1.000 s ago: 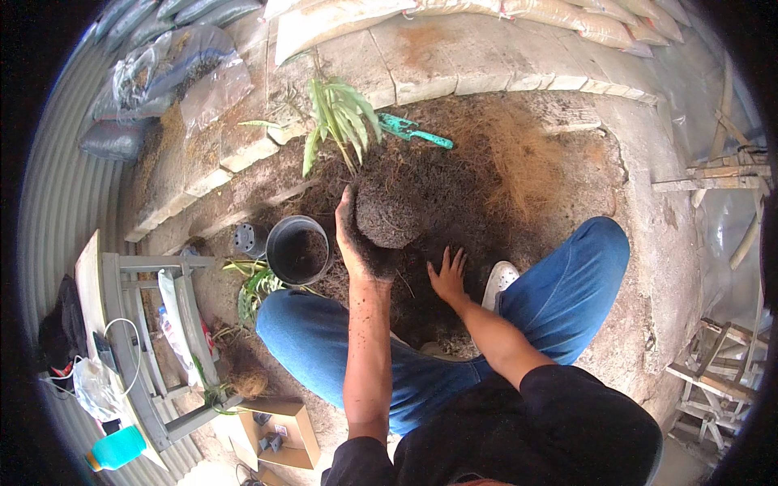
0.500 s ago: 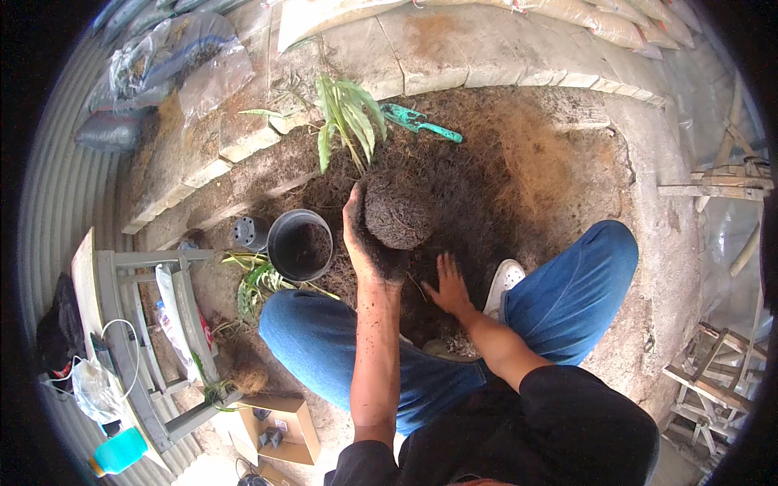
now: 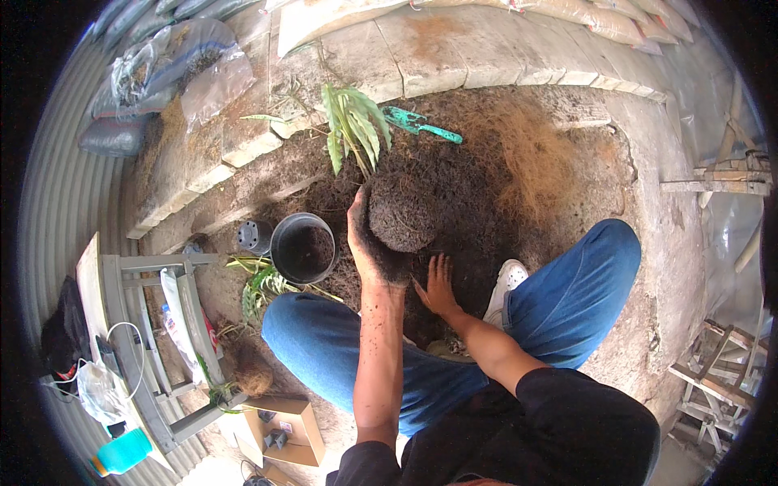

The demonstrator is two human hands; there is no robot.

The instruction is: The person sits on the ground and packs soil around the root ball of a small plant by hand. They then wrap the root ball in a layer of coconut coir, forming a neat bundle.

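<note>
My left hand (image 3: 374,255), dark with soil, cups a potted-out plant by its round root ball (image 3: 403,214). The plant's long green leaves (image 3: 354,130) point away from me, beyond the wrapped fingers. Low over the loose dark soil (image 3: 466,198), my right hand (image 3: 438,290) has its fingers spread and nothing in them. It is just to the near right of the root ball; whether it touches the soil I cannot tell. A black plastic pot (image 3: 305,249) with some soil inside stands left of my left hand.
Beyond the soil lies a teal hand trowel (image 3: 421,124). Brown fibre (image 3: 531,166) spreads at the right. A smaller black pot (image 3: 254,235) and another leafy plant (image 3: 266,283) are at the left, near a grey wooden bench (image 3: 121,324) and an open cardboard box (image 3: 300,433).
My right hand has shifted slightly left, closer to the root ball, its fingers still spread. The left hand keeps hold of the plant, and the whole view has shifted a little.
</note>
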